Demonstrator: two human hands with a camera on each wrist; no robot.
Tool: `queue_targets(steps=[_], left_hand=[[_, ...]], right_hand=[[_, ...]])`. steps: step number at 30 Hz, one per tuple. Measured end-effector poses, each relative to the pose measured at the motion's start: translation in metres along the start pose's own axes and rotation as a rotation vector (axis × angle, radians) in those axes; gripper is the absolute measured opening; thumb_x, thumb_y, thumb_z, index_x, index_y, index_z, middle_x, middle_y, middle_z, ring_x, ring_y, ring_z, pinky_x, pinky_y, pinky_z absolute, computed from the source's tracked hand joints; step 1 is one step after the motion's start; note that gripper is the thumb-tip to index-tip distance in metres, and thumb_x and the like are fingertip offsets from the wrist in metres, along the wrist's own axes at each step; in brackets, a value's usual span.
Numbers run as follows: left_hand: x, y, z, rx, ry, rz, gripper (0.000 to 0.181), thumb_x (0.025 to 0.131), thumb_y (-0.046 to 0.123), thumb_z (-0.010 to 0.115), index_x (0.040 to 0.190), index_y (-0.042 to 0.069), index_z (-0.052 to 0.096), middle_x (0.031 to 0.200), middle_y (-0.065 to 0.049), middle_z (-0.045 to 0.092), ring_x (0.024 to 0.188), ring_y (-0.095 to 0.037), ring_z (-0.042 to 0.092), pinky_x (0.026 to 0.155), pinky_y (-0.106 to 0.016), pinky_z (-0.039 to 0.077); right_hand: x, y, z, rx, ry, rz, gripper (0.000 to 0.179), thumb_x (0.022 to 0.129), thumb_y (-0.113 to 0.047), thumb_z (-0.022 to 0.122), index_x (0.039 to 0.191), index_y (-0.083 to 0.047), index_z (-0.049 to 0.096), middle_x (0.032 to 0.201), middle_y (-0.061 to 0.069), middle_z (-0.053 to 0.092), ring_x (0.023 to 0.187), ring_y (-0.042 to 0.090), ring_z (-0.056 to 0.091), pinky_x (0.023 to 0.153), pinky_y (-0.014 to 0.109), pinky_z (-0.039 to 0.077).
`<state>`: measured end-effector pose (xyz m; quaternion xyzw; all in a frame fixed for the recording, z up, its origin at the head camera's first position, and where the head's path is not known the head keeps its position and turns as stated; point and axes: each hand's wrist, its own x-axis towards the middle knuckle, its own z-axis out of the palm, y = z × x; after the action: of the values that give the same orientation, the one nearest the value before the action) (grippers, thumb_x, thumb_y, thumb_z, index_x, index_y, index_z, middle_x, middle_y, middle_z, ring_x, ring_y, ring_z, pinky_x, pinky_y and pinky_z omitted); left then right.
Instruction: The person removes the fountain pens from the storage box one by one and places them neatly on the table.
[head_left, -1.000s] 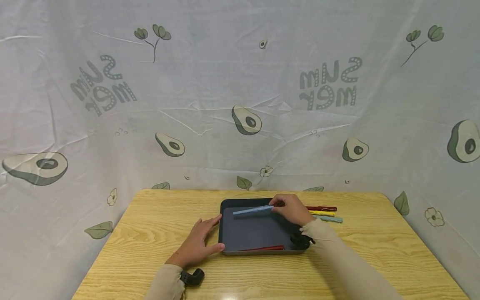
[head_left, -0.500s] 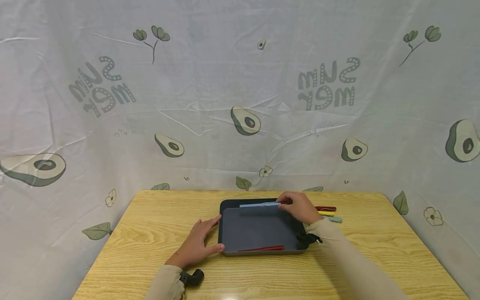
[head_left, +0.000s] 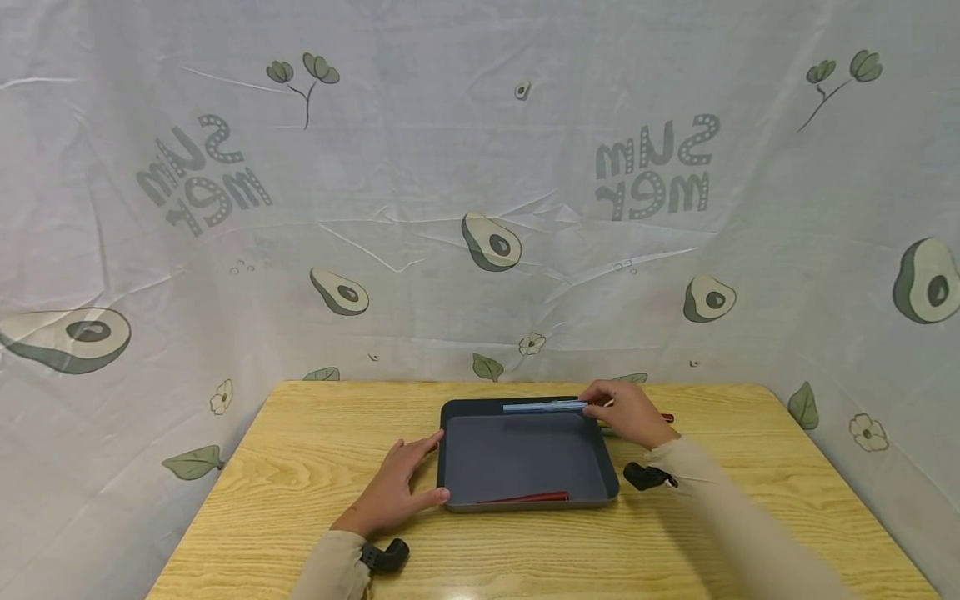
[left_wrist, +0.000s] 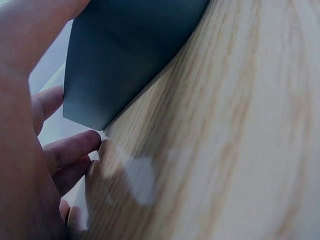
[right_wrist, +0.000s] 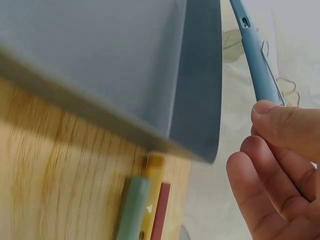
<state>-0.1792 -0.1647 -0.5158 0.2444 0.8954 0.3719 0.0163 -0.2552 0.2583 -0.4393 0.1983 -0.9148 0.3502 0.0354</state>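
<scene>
Between thumb and forefinger, my right hand (head_left: 628,412) pinches a light blue pen (head_left: 545,407) by one end, over the tray's back right corner. The pen's clip and small barrel window show in the right wrist view. My left hand (head_left: 393,487) rests at the left side of the dark grey tray (head_left: 525,458), its fairly straight fingers and thumb against the wall. A red pen (head_left: 528,497) lies inside along the tray's front wall.
Right of the tray, partly hidden by my right hand, lie a green pen (right_wrist: 133,207), a yellow pen (right_wrist: 153,187) and a dark red pen (right_wrist: 161,212) on the wooden table (head_left: 300,467). A printed curtain (head_left: 420,183) hangs behind the table.
My right hand has carried the light blue pen rightward and slightly back, turning it from slanted to nearly parallel with the tray's back wall. The left hand has stayed in place.
</scene>
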Motion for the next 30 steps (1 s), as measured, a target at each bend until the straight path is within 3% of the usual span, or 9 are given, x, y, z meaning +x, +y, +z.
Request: queue_targets(steps=[8, 22, 30], left_hand=[[0.0, 0.0, 0.0, -0.005, -0.015, -0.018, 0.09, 0.093, 0.048, 0.074, 0.166, 0.023, 0.028, 0.163, 0.0, 0.04, 0.151, -0.027, 0.037, 0.129, -0.057, 0.004], [0.0, 0.0, 0.001, 0.008, -0.017, -0.026, 0.091, 0.093, 0.051, 0.074, 0.166, 0.023, 0.028, 0.163, 0.0, 0.04, 0.151, -0.026, 0.036, 0.129, -0.056, 0.005], [-0.001, -0.001, 0.0, 0.006, -0.022, -0.032, 0.091, 0.093, 0.05, 0.074, 0.166, 0.025, 0.027, 0.163, 0.001, 0.04, 0.152, -0.025, 0.036, 0.129, -0.056, 0.003]], right_hand=[[-0.011, 0.015, -0.009, 0.014, 0.036, -0.001, 0.011, 0.094, -0.006, 0.076, 0.103, -0.013, 0.078, 0.096, -0.002, 0.073, 0.086, 0.017, 0.066, 0.078, 0.041, 0.059], [-0.024, 0.031, -0.035, 0.005, 0.069, 0.052, 0.013, 0.097, -0.009, 0.073, 0.11, -0.01, 0.076, 0.105, 0.006, 0.073, 0.087, 0.02, 0.065, 0.072, 0.032, 0.058], [-0.031, 0.041, -0.048, 0.021, 0.085, 0.06, 0.014, 0.097, -0.006, 0.071, 0.11, -0.01, 0.075, 0.1, 0.006, 0.072, 0.084, 0.031, 0.069, 0.065, 0.028, 0.058]])
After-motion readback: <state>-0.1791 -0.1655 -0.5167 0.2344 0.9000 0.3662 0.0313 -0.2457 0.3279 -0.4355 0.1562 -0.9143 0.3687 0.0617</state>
